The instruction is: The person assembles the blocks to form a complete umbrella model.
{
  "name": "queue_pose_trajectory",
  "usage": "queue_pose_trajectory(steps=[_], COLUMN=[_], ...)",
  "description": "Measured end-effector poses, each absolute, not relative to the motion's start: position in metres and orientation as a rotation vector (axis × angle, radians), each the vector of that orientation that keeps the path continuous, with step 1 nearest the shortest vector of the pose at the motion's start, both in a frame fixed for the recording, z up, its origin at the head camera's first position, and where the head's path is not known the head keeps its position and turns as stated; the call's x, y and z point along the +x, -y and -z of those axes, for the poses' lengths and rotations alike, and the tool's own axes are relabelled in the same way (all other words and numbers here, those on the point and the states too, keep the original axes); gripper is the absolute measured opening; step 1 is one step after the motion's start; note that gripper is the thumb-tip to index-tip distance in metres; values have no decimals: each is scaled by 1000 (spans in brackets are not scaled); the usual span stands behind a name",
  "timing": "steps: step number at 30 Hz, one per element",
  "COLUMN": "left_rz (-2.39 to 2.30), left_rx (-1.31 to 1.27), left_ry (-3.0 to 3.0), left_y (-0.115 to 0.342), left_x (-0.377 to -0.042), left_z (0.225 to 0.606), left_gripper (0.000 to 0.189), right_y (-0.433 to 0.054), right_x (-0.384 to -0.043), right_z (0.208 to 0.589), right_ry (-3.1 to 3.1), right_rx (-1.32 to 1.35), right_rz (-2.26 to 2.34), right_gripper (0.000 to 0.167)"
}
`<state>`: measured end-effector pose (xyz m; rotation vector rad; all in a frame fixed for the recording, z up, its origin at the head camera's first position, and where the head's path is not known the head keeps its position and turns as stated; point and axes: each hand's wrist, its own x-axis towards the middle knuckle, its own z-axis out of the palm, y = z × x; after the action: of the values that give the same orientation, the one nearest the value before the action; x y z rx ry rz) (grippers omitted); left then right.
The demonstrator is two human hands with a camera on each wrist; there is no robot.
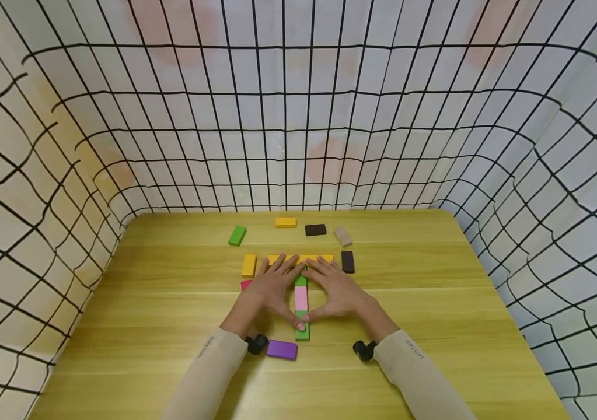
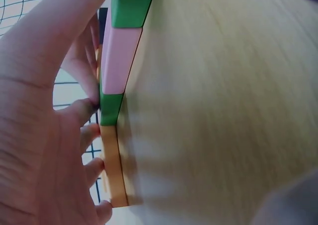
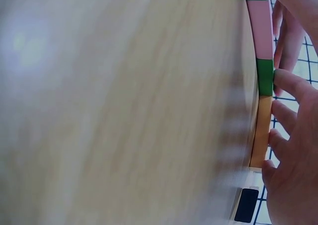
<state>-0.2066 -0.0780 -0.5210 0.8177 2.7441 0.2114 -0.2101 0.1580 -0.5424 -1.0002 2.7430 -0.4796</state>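
Gridded walls [image 1: 269,111] enclose your table [image 1: 461,321] on three sides; blocks lie on it. Both your left hand [image 1: 272,289] and right hand [image 1: 342,291] are spread, fingertips at the yellow row [image 2: 115,170], thumbs over the near green block [image 1: 302,333]; thumb contact, cannot tell. Pink block [image 1: 301,298] between it and the far green block [image 1: 301,280], which meets the row: a T. Wrist views show block sides. Right wrist: dark block [image 3: 246,205] past row's end. Head view alone: red block [image 1: 246,285], partly behind your left hand.
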Motion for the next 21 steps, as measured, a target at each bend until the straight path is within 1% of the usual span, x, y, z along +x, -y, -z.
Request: queue_pose_trajectory(steps=[12,21], left_rz=[-163,-153], left_rx=[816,784], left_ry=[-2760,-2736], left_y=[75,72], left_x=[-209,-208], left_z=[519,520], left_gripper=[152,154], right_y=[-158,-171], right_x=[-209,-214], right_z=[538,541], right_ry=[-2741,-2707], right_rx=[-997,-874], right_rz=[514,763], right_gripper=[111,89])
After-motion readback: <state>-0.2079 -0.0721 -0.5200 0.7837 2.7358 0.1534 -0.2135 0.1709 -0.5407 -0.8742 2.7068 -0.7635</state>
